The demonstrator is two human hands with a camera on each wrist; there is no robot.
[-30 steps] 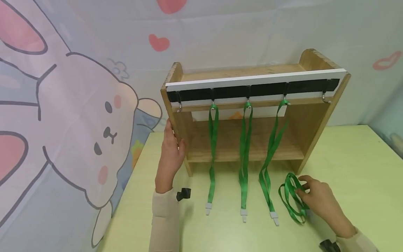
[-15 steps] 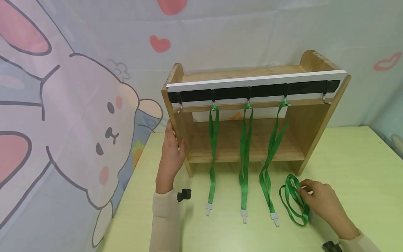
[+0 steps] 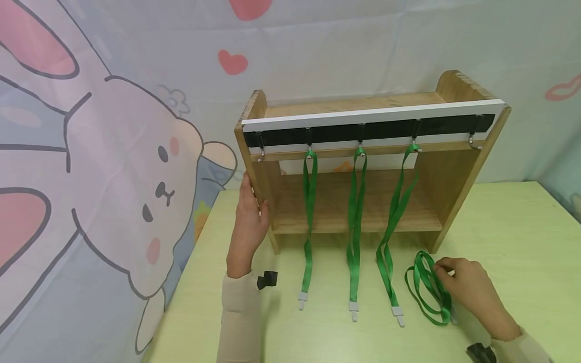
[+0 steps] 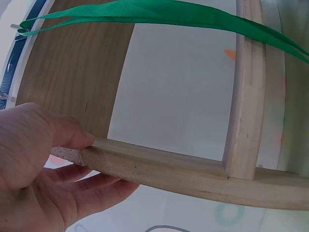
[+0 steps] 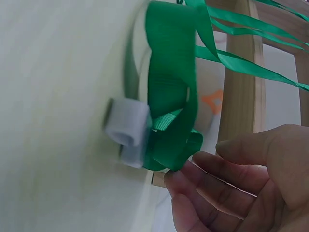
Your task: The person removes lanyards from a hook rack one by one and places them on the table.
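Note:
My left hand (image 3: 247, 222) grips the left side panel of a small wooden shelf (image 3: 472, 176); in the left wrist view its thumb lies on one face and the fingers on the other. Low at the right, the thumb and fingertips of my right hand (image 3: 474, 287) pinch the edge of a coiled green lanyard (image 3: 419, 282). The right wrist view shows this coil close up, with its grey plastic clip (image 5: 128, 118) hanging beside it. Three other green lanyards (image 3: 310, 201) hang from the shelf's middle hooks, their grey clips pointing down.
A white rail with a black strip (image 3: 336, 134) runs across the shelf's front. Its far left hook (image 3: 260, 154) and far right hook (image 3: 473, 142) carry nothing. A pale yellow-green table (image 3: 513, 242) lies beneath, before a printed cloth backdrop (image 3: 345, 50).
The coiled lanyard has shifted a little to the right with my right hand, and its clip shows beside it. The left hand keeps its place on the panel. The view has drifted slightly.

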